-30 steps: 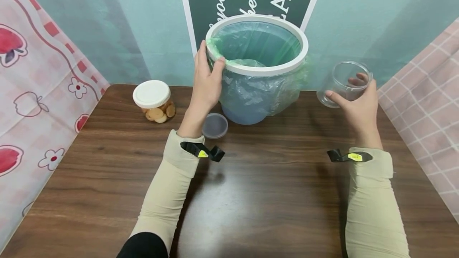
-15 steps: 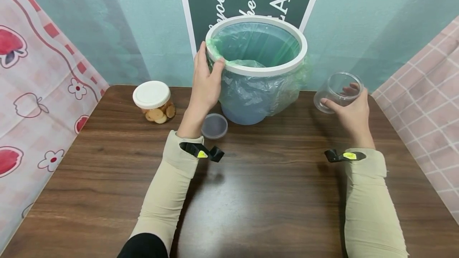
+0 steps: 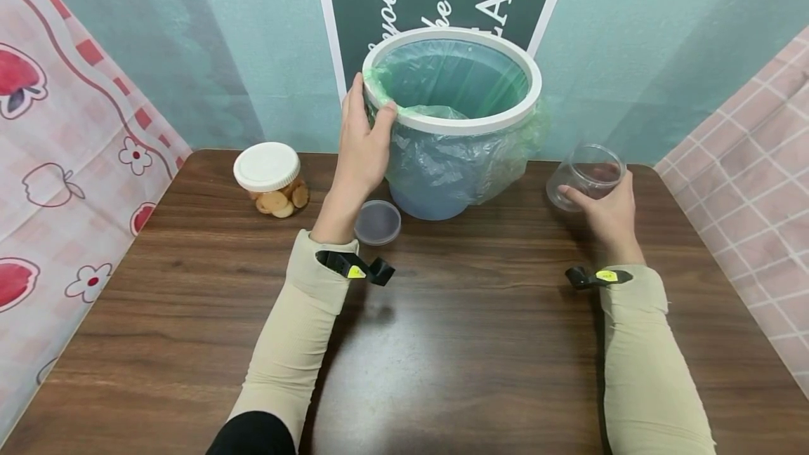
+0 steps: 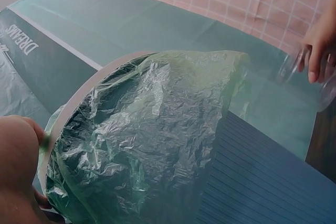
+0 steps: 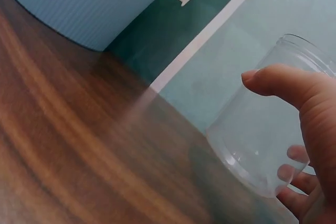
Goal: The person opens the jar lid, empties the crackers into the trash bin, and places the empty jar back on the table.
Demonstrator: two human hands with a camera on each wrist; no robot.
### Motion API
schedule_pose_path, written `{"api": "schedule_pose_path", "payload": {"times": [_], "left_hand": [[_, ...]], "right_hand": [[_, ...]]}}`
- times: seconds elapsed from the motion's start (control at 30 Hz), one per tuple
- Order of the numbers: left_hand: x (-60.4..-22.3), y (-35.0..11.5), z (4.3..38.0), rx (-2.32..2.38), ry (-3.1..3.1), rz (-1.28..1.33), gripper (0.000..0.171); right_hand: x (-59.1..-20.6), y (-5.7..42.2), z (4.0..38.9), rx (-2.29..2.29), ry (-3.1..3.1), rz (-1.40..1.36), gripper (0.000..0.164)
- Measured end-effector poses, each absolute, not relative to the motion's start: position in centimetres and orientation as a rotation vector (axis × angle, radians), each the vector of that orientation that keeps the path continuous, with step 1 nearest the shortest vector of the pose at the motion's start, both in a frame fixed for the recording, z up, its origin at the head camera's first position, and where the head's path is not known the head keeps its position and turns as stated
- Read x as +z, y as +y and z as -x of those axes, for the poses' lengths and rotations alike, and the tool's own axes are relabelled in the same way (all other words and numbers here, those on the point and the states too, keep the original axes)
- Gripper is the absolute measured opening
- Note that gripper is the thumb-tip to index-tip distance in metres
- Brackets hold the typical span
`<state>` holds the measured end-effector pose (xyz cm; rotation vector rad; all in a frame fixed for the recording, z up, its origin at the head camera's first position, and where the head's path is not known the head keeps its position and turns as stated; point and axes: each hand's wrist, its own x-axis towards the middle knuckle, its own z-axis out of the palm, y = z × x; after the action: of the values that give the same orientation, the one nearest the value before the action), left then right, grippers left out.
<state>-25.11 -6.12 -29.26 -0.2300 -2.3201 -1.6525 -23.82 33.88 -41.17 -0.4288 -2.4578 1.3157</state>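
Note:
A blue trash bin (image 3: 430, 208) with a white rim stands at the back of the table, lined with a thin green plastic bag (image 4: 152, 135) folded over its edge. My left hand (image 3: 362, 153) grips the bin's rim at the left, thumb over the front and fingers along the outside. To the bin's right, my right hand (image 3: 608, 220) holds a clear, lidless plastic jar (image 3: 571, 181) around its side, thumb on the near face. In the right wrist view the jar's base (image 5: 239, 169) is close over the table, and nothing shows inside it.
A jar of round biscuits (image 3: 282, 199) with a white lid stands back left. A round translucent lid (image 3: 378, 222) lies just in front of the bin. Behind the wooden table (image 3: 480, 343) hangs a teal cloth (image 3: 297, 55) with printed lettering.
My right hand has lowered the clear jar toward the table and drawn it slightly left and nearer. The left hand stays on the bin's rim.

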Motion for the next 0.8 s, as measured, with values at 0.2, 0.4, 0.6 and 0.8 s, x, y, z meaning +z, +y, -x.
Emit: {"api": "schedule_pose_path", "payload": {"times": [0.2,0.4,0.6,0.8], "left_hand": [[-29.3,-6.1,25.1,-1.651,-2.322,0.230,0.077],[-29.2,-5.9,25.2,-1.654,-2.330,0.241,0.076],[-29.3,-6.0,25.1,-1.658,-2.328,0.230,0.076],[-29.3,-6.1,25.1,-1.661,-2.332,0.224,0.077]], "right_hand": [[-42.9,34.2,24.1,1.297,-2.489,0.457,0.095],[-44.1,34.6,24.0,1.329,-2.476,0.448,0.094],[-44.2,34.5,24.1,1.339,-2.478,0.436,0.096],[-44.1,34.4,24.0,1.389,-2.473,0.420,0.099]]}}
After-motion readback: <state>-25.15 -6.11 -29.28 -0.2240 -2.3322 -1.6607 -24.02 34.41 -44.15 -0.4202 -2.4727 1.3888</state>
